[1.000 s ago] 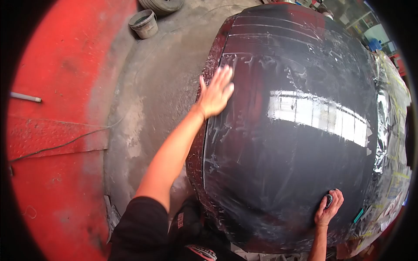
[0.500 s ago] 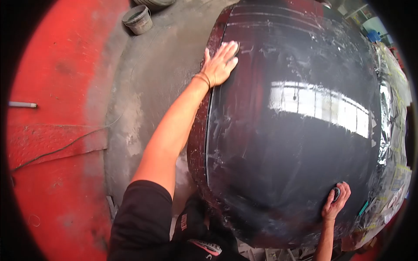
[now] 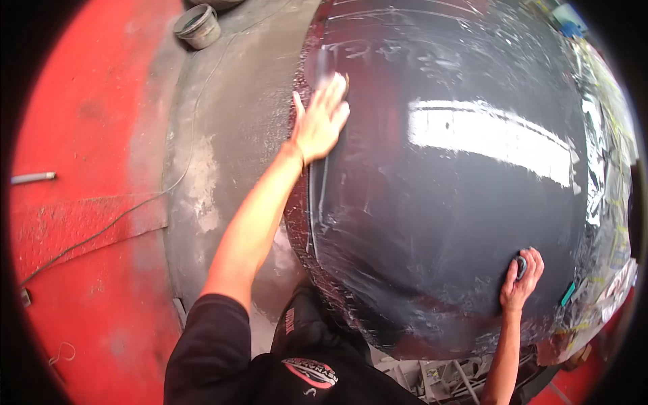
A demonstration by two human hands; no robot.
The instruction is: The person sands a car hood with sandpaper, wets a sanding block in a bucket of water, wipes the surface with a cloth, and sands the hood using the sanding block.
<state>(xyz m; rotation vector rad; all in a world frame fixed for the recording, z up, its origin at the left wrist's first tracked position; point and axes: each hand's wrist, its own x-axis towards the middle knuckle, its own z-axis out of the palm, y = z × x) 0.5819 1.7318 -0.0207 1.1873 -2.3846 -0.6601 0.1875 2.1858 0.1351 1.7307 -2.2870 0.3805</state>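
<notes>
Beneath both hands is a dark, glossy car hood [image 3: 405, 209], with pale streaks on it and a bright window reflection. My left hand [image 3: 320, 125] lies flat near the hood's left edge, fingers stretched and partly spread. Its fingertips are smeared by motion, and a dark edge shows beside them; whether that is a separate thing under the hand I cannot tell. On the lower right of the hood, my right hand [image 3: 521, 280] is closed round a small dark rounded pad [image 3: 520, 266], pressed to the surface. A teal strip [image 3: 568, 294] lies on the hood to the right of that hand.
Crumpled clear plastic sheeting [image 3: 611, 182] covers the area beyond the hood's right edge. A grey bucket [image 3: 197, 27] stands on the floor at upper left. A thin cable [image 3: 145, 202] runs over the red and grey floor, and a pale tube [image 3: 34, 177] lies at far left.
My left hand has slid along the hood's left edge, slightly toward me. The view has shifted a little. My right hand still holds the dark pad, slightly farther up the hood.
</notes>
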